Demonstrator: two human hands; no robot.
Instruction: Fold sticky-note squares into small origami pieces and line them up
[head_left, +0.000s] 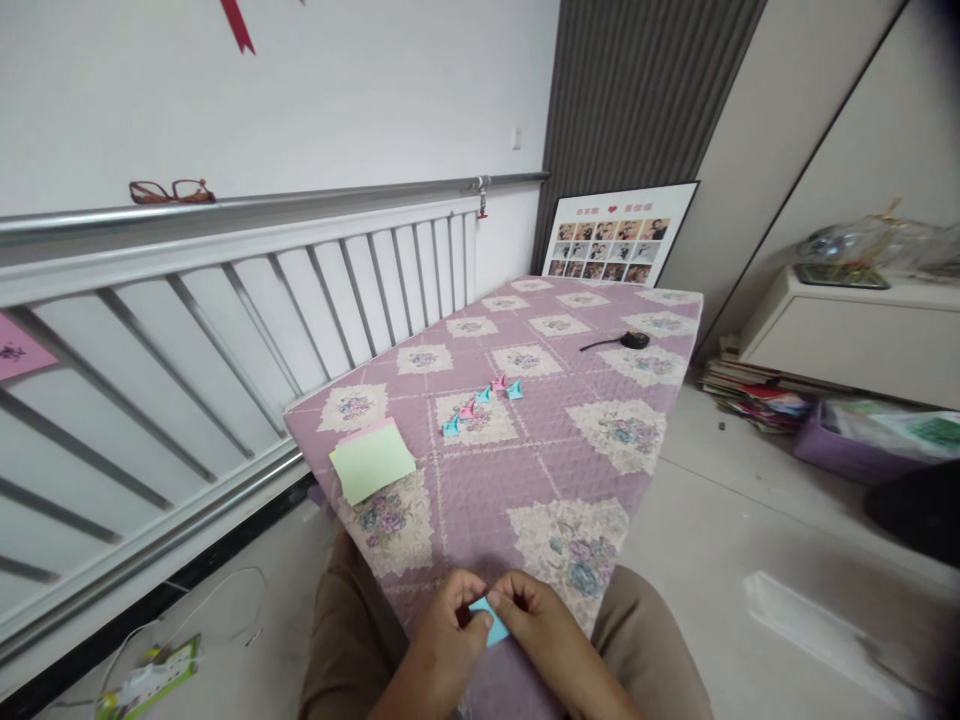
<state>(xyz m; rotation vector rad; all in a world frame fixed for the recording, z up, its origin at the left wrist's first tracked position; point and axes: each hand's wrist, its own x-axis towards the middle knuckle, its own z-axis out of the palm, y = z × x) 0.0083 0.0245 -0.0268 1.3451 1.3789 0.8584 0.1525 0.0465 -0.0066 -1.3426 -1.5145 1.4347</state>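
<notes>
Between my two hands, at the near edge of the table, is a small folded piece of blue paper (493, 624). My left hand (455, 630) pinches its left side between thumb and fingers. On the other side, my right hand (536, 625) grips the paper's upper right edge, fingertips close to those of the left. Farther up the cloth lies a bent row of small folded paper pieces, pink (468, 410) and blue (451, 427) in turn. A stack of paper sheets (373, 462), pale green on top with pink beneath, rests at the table's left edge.
A floral purple tablecloth (517, 490) covers the table. A black round object with a strap (635, 340) lies toward the far right. The white radiator (247, 340) runs along the left, with glasses (172, 191) on the pipe above. A photo board (615, 235) stands behind the table.
</notes>
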